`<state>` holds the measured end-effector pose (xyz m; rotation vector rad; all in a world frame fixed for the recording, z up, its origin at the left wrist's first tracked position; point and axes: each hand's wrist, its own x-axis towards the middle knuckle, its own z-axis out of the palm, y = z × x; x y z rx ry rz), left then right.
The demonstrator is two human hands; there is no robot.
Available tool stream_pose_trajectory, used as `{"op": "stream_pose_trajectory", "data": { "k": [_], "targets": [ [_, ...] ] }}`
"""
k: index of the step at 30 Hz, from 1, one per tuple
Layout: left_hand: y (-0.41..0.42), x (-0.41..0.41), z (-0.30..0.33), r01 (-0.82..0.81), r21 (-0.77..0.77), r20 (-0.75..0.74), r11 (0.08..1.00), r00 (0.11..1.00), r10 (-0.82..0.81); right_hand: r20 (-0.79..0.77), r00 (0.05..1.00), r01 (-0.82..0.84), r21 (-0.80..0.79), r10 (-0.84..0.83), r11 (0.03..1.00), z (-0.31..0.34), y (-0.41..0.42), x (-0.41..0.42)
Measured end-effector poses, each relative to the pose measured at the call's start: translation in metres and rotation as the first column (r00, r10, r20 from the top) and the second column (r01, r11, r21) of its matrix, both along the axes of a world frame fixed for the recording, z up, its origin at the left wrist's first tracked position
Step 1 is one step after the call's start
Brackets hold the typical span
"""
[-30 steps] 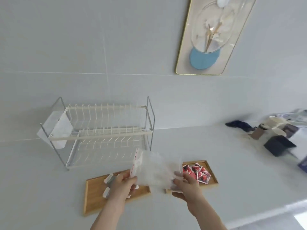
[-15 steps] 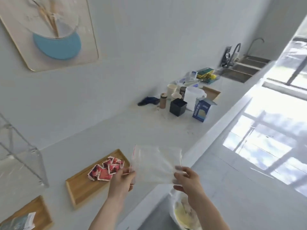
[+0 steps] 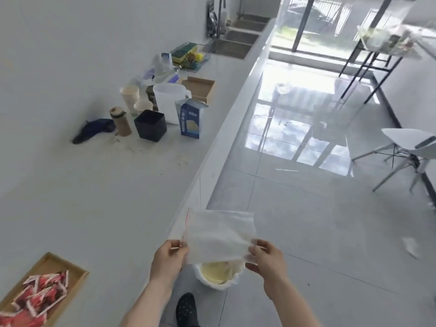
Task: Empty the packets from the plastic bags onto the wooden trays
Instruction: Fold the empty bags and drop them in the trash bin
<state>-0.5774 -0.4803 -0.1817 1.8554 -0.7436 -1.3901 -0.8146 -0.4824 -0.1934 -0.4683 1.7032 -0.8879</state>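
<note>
I see the left hand (image 3: 168, 257) and right hand (image 3: 265, 258) each pinching a lower corner of the plastic bag (image 3: 220, 233), stretched flat. Red packets (image 3: 41, 296) lie on the wooden tray (image 3: 77, 276).

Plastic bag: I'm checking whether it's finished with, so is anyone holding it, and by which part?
Yes. The plastic bag is held by both hands: left hand pinches its red-striped edge, right hand its opposite lower corner.
</note>
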Motion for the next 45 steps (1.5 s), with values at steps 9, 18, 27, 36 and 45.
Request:
{"op": "stream_pose_trajectory", "data": {
  "k": [9, 18, 27, 36, 45],
  "targets": [
    [-0.069, -0.009, -0.076, 0.153, 0.181, 0.041, 0.972, 0.986, -0.163, -0.218, 0.965, 0.172, 0.115, -0.144, 0.978, -0.058, -0.044, 0.001],
    [-0.09, -0.03, -0.162, 0.215, 0.307, 0.187, 0.927, 0.942, -0.28, -0.36, 0.924, 0.234, 0.262, -0.13, 0.936, -0.154, -0.051, -0.002],
    [-0.091, -0.047, -0.283, 0.234, 0.437, 0.298, 0.869, 0.874, -0.385, -0.407, 0.913, 0.123, 0.355, 0.034, 0.927, -0.267, -0.065, -0.019],
    [-0.088, -0.056, -0.39, 0.278, 0.527, 0.336, 0.804, 0.8, -0.497, -0.384, 0.902, -0.039, 0.387, 0.199, 0.921, -0.363, -0.088, -0.026],
    [-0.09, -0.06, -0.439, 0.383, 0.598, 0.207, 0.704, 0.775, -0.597, -0.215, 0.855, -0.339, 0.454, 0.471, 0.824, -0.401, -0.11, -0.021]
  ]
}}
